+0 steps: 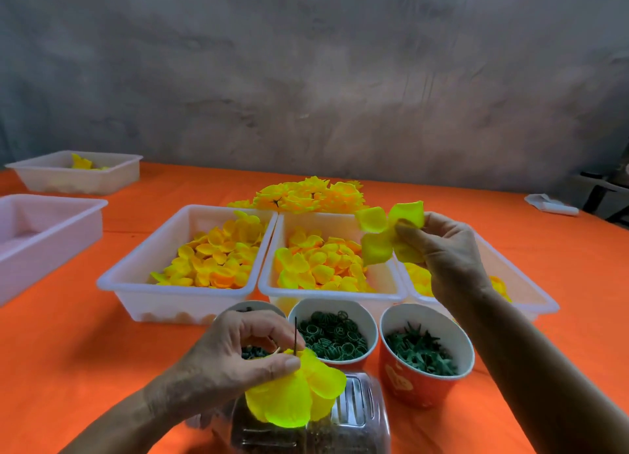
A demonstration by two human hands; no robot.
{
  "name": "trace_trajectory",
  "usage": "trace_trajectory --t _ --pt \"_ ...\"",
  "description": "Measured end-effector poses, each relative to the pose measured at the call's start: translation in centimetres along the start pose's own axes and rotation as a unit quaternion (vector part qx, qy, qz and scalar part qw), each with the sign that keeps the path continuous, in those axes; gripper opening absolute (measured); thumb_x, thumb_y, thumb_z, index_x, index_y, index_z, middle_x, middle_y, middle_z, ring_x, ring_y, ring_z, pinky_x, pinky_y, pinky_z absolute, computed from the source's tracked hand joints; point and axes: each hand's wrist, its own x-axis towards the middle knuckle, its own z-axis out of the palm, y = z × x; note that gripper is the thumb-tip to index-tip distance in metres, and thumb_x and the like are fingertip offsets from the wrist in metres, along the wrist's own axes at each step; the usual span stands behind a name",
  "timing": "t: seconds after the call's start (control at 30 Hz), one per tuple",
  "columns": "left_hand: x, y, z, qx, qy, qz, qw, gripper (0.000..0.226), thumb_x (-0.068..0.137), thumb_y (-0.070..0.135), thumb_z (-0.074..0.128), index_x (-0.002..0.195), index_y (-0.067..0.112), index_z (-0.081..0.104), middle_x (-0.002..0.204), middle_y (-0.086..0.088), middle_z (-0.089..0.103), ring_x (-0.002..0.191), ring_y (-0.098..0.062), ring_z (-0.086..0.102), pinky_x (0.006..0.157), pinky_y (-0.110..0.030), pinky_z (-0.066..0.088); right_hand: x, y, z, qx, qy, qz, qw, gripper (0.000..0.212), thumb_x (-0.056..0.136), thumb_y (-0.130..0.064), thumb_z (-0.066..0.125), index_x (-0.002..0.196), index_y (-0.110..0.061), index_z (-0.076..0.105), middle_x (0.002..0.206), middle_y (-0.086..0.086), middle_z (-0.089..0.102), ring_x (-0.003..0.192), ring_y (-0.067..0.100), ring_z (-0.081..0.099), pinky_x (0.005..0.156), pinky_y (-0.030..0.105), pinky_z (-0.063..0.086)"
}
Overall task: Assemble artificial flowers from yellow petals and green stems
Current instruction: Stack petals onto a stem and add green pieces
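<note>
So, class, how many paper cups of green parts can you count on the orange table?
3, in a row before the white trays: the left cup mostly hidden behind the left hand, the middle cup holding rings, the right cup holding star-shaped pieces.

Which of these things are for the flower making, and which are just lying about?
In use: left hand holding half-built flower; right hand holding petal piece; petal trays; cups of green parts.
Lying about: empty tray; white packet.
</note>
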Motion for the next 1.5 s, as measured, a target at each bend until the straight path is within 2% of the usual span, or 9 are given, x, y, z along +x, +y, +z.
trace_trajectory --t 0.1,0.23,0.37,0.47,0.6,0.73,0.87,1.1,1.5 --pt "-0.4 0.6 -1.6 -0.060 0.003 -0.033 0.998 0.033 0.066 0.038 0.071 0.092 0.018 0.075 0.098 -0.009 0.071 0.096 -0.020 0.066 0.083 -0.029 0.053 -2.0 -1.0 2.4 0.036 -0.048 0.014 0.998 0.007 0.078 -0.008 0.066 0.085 -0.005 0.066 0.067 0.002 0.071 0.052 0.010 0.061 0.049 0.019 0.050" --pt "1.1 2.4 -2.9 -0.056 0.153 -0.029 0.986 0.027 0.069 0.049 0.075 0.086 0.027 0.076 0.080 0.005 0.073 0.072 -0.002 0.064 0.063 -0.011 0.048 -3.7 -1.9 4.8 0.052 -0.068 -0.008 0.996 0.012 0.073 -0.010 0.067 0.084 -0.005 0.068 0.069 0.003 0.071 0.057 0.011 0.063 0.051 0.021 0.052" --pt "3.8 4.3 -2.3 -0.015 0.213 -0.014 0.977 0.044 0.055 0.046 0.073 0.095 0.028 0.069 0.084 0.002 0.070 0.063 -0.011 0.054 0.056 -0.019 0.047 -5.2 -1.9 7.1 0.027 -0.099 -0.078 0.992 0.008 0.079 0.001 0.065 0.081 -0.006 0.069 0.070 0.007 0.069 0.057 0.013 0.060 0.054 0.025 0.050" --pt "4.6 4.9 -1.7 -0.031 0.173 -0.031 0.984 0.037 0.062 0.028 0.079 0.095 0.019 0.066 0.073 -0.001 0.067 0.049 -0.004 0.048 0.045 -0.013 0.038 -6.0 -1.7 8.0 -0.001 -0.115 -0.117 0.987 0.005 0.080 -0.001 0.066 0.083 -0.004 0.070 0.074 0.019 0.067 0.062 0.020 0.057 0.058 0.033 0.048" --pt "4.6 4.5 -1.3 -0.113 0.167 -0.030 0.979 0.015 0.070 -0.005 0.073 0.072 0.005 0.064 0.047 0.005 0.054 0.038 -0.005 0.039 0.040 -0.014 0.031 -6.7 -1.4 8.0 0.005 -0.137 -0.123 0.983 0.007 0.076 -0.009 0.069 0.082 -0.009 0.071 0.071 0.002 0.071 0.062 0.011 0.061 0.059 0.022 0.050" --pt "4.0 4.6 -1.1 -0.102 0.177 -0.005 0.979 0.026 0.069 -0.006 0.073 0.061 0.018 0.069 0.044 0.005 0.054 0.041 -0.008 0.044 0.042 -0.019 0.036 -7.1 -1.0 7.2 -0.005 -0.156 -0.104 0.982 0.014 0.074 -0.002 0.073 0.083 -0.013 0.074 0.081 0.005 0.074 0.072 0.014 0.065 0.070 0.029 0.053" --pt "3.1 4.6 -0.9 -0.125 0.159 0.049 0.978 0.022 0.062 -0.004 0.074 0.060 0.017 0.072 0.064 -0.002 0.068 0.059 -0.012 0.061 0.056 -0.021 0.049 -7.8 -1.0 6.8 -0.046 -0.158 -0.151 0.975 0.009 0.072 -0.013 0.075 0.079 -0.018 0.076 0.079 0.003 0.073 0.074 0.012 0.064 0.071 0.024 0.050" --pt "1.4 3.9 -0.7 -0.046 0.154 0.115 0.980 0.016 0.063 -0.001 0.075 0.075 0.007 0.068 0.086 -0.008 0.072 0.082 -0.013 0.068 0.072 -0.023 0.055 -9.4 -0.6 6.4 -0.288 -0.142 -0.385 0.865 0.007 0.076 -0.002 0.068 0.078 -0.005 0.074 0.084 0.005 0.068 0.079 0.025 0.064 0.066 0.037 0.050" --pt "0.4 3.0 -0.7 -0.014 0.132 0.141 0.981 0.014 0.070 0.003 0.076 0.080 0.009 0.069 0.095 -0.008 0.070 0.093 -0.016 0.067 0.079 -0.026 0.054 -10.1 -0.3 6.4 -0.359 -0.142 -0.435 0.814 0.020 0.089 -0.015 0.058 0.088 -0.003 0.074 0.085 0.009 0.068 0.079 0.029 0.062 0.064 0.042 0.050"
